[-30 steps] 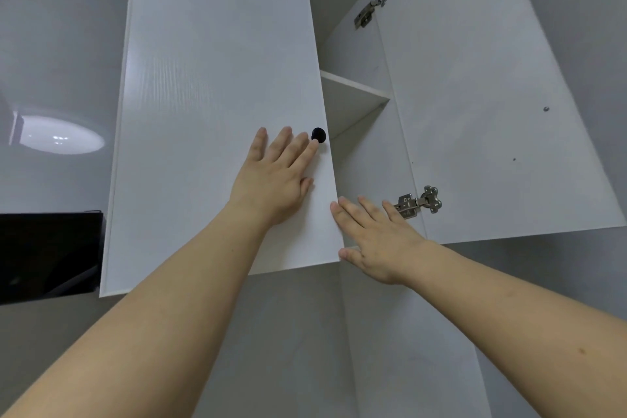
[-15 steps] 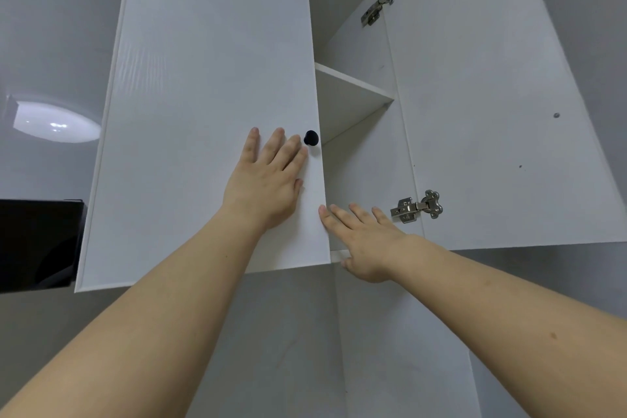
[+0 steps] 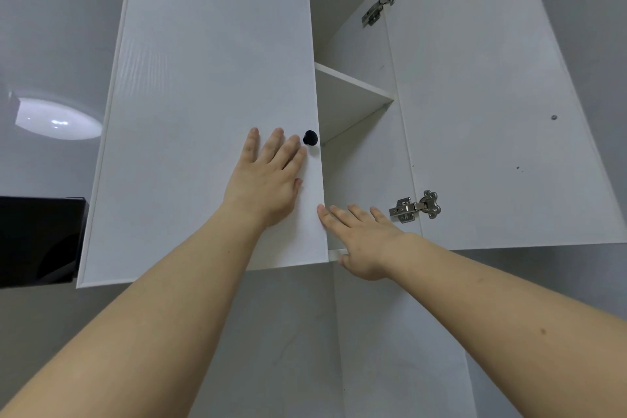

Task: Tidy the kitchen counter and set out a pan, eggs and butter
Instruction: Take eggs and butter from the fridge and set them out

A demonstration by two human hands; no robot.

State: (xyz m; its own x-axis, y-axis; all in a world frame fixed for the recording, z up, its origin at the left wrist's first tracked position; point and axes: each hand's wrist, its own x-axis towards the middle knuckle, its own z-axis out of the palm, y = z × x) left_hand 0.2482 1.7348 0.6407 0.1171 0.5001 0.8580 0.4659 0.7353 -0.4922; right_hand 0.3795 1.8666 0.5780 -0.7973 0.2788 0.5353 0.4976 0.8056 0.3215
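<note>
Overhead, my left fingers [image 3: 271,149] lie spread flat on the left door [image 3: 210,105], just beside its black knob [image 3: 310,138]. My right hand [image 3: 364,241] rests open at the cabinet's bottom edge, holding nothing, near the lower hinge [image 3: 414,207] of the right door [image 3: 492,112]; pan, eggs and butter are out of view.

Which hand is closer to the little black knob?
Left. The left hand lies flat on the door, fingertips beside the black knob; the right hand is lower, at the cabinet's bottom edge.

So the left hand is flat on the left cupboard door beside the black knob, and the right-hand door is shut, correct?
Not quite. The left hand is flat on the left cupboard door beside the black knob, but the right-hand door is wide open, its hinges exposed, as the head view shows.
</note>
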